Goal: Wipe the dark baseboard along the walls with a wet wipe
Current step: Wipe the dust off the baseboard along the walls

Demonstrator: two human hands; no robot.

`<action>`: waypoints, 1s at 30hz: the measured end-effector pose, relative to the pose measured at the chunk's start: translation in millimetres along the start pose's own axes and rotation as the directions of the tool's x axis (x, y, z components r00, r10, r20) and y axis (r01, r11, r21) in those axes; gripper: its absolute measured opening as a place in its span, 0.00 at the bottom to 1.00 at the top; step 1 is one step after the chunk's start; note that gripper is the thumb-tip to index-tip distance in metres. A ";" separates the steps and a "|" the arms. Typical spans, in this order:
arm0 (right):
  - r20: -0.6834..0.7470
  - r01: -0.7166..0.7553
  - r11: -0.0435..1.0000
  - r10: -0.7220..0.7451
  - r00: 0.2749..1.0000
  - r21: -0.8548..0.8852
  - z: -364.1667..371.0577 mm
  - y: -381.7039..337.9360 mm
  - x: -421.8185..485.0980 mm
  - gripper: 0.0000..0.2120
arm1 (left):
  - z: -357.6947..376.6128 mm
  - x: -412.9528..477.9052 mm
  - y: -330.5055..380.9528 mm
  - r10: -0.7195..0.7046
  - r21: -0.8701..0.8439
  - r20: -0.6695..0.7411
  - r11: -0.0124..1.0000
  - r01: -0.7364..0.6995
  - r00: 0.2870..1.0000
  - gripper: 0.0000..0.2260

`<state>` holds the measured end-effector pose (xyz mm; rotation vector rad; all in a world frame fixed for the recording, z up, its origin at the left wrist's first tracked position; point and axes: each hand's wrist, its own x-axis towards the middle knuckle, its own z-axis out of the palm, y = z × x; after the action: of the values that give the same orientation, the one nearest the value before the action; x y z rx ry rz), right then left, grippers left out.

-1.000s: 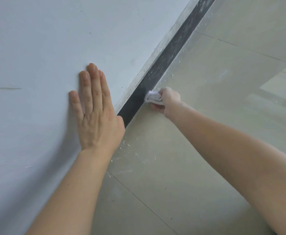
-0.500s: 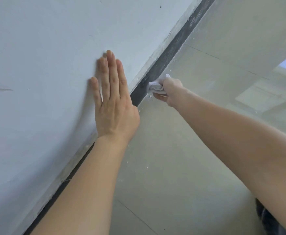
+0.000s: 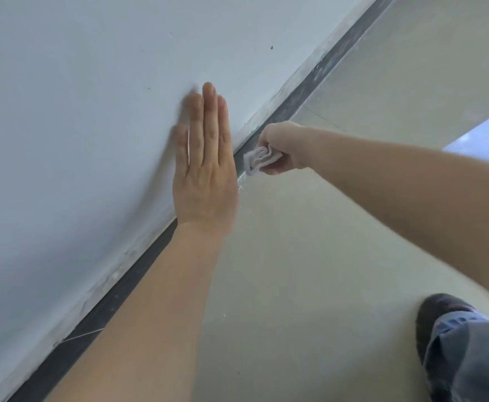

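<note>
The dark baseboard [image 3: 310,91] runs diagonally along the foot of the white wall [image 3: 92,111], from the lower left to the upper right. My right hand [image 3: 284,146] grips a folded white wet wipe [image 3: 259,159] and holds it against the baseboard. My left hand [image 3: 205,169] has straight fingers held together beside the wall, just left of the wipe, blurred by motion. The baseboard's far stretch looks dusty and grey. My left forearm hides part of the baseboard's near stretch.
Pale beige floor tiles [image 3: 310,271] fill the right side, with white crumbs at the baseboard's foot [image 3: 241,184]. A dark shoe and grey trouser leg [image 3: 455,343] stand at the bottom right. A bright patch of light [image 3: 487,137] lies on the floor at the right edge.
Both hands have shifted along the wall toward the far end, and the wipe moved with my right hand. The view tilted down, so a shoe and more of the near baseboard now show.
</note>
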<state>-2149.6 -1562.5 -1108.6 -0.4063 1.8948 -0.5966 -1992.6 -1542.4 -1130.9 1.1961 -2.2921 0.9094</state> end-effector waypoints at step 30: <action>0.467 -0.278 0.843 0.037 0.884 0.460 0.9 33.7 67.9 0.09 | -31.9 69.2 -9.0 0.276 0.162 0.457 0.909 -0.384 0.846 0.35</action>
<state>-2175.0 -1571.4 -1179.5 -0.0150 1.2475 -0.7938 -2022.0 -1563.4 -1063.1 1.2106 -2.8758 1.1851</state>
